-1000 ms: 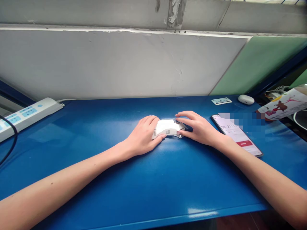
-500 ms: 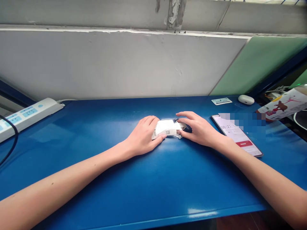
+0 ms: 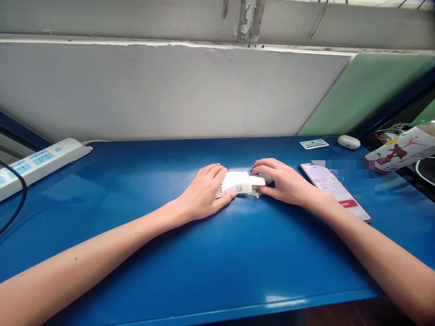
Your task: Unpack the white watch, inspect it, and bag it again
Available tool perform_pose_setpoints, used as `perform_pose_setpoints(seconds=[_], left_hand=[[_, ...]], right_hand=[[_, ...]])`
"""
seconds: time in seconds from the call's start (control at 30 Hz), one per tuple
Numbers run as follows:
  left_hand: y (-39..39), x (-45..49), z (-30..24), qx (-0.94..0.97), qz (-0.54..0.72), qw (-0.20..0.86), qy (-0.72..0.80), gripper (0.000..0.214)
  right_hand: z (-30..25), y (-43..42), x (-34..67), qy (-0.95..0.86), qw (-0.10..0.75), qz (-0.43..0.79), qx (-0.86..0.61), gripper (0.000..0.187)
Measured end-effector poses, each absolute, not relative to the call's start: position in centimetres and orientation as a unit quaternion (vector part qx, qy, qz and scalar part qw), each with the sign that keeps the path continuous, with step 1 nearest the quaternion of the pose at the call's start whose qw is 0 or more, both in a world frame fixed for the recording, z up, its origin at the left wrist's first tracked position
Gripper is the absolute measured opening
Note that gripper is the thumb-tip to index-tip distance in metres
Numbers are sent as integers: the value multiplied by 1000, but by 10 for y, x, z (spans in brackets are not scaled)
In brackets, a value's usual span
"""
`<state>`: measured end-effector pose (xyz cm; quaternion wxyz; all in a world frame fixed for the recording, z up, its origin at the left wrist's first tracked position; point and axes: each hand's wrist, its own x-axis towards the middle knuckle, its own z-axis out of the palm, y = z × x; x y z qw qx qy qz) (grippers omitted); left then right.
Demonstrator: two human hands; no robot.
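Note:
A small white packet [image 3: 238, 181] with a printed square code on its front side lies on the blue table, in the middle. Crinkled clear or silvery wrapping shows around its right end, where a white strip sticks out. My left hand [image 3: 207, 188] is closed over the left end, thumb along the near edge and fingers across the far side. My right hand [image 3: 280, 181] curls round the wrapped right end, thumb on the near side and fingers on the far side. Its fingertips partly hide that end; what exactly they pinch is hard to see.
A phone [image 3: 335, 190] showing a timer lies right of my right hand. Behind it are a card [image 3: 314, 144] and a white earbud case [image 3: 349, 141]. A printed paper cup [image 3: 404, 147] lies tilted at the right. A power strip [image 3: 44, 158] with a black cable [image 3: 24, 190] is at the left.
My right index finger has come down from its raised position onto the far side of the packet's right end. The white strip shows more plainly now. My left hand has barely moved.

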<state>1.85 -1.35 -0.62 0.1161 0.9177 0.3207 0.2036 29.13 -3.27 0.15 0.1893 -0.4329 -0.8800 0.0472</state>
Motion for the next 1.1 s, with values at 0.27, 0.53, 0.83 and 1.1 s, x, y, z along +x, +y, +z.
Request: perform_pose_setpoints(seconds=[0.27,0.53,0.83,1.1], left_hand=[[-14,19,-6,916,194,97,339,46],[-14,20,-6,917,181,81,346,47],[-17,19,-10,911,172,104,360,71],[-18,18,0,888,323,62,323,86]], right_hand=[[-1,-31,289,-882,163,53,-440,19],[1,-25,300,-822,194,-25,-534,19],[3,-29,295,-794,291,-41,-532,19],[8,-42,276,-835,289,-24,-467,16]])
